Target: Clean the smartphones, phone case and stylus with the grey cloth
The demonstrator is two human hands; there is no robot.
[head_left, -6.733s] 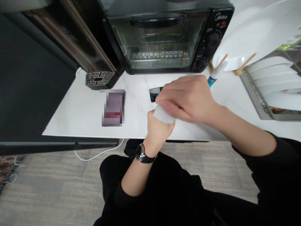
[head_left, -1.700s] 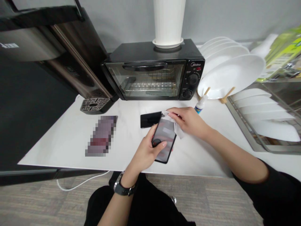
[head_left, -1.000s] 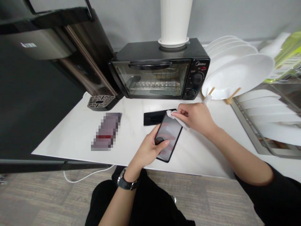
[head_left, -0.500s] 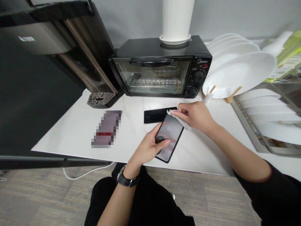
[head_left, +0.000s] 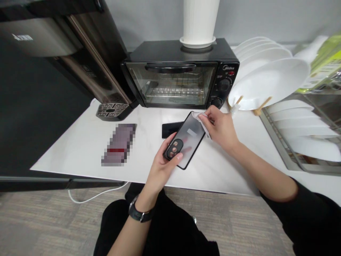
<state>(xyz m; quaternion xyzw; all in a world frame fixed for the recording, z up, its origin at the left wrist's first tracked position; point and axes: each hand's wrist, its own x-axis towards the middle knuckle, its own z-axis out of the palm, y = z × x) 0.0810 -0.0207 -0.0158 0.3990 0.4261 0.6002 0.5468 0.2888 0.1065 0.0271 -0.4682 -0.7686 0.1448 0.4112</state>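
Note:
My left hand (head_left: 166,156) grips a phone case (head_left: 192,137) by its lower left part, thumb on the near face. The case has a frosted see-through back, a black rim and a dark oval camera surround; finger shapes show through it. It is tilted above the counter. My right hand (head_left: 221,124) pinches a white wipe (head_left: 204,125) against the case's upper right edge. Behind the case, a black phone (head_left: 169,130) lies on the counter, partly covered from view. Farther left lies a blurred-out, purplish flat item (head_left: 119,144).
A black toaster oven (head_left: 176,85) stands at the back, a white pot (head_left: 199,25) on top. To the left is a drinks machine (head_left: 112,110) with a drip tray. White plates (head_left: 274,85) stand in racks on the right. The white counter (head_left: 80,145) ends near my lap.
The case has turned and shifted up and left, so its camera surround shows more fully. My right hand has moved slightly up with the wipe along the edge.

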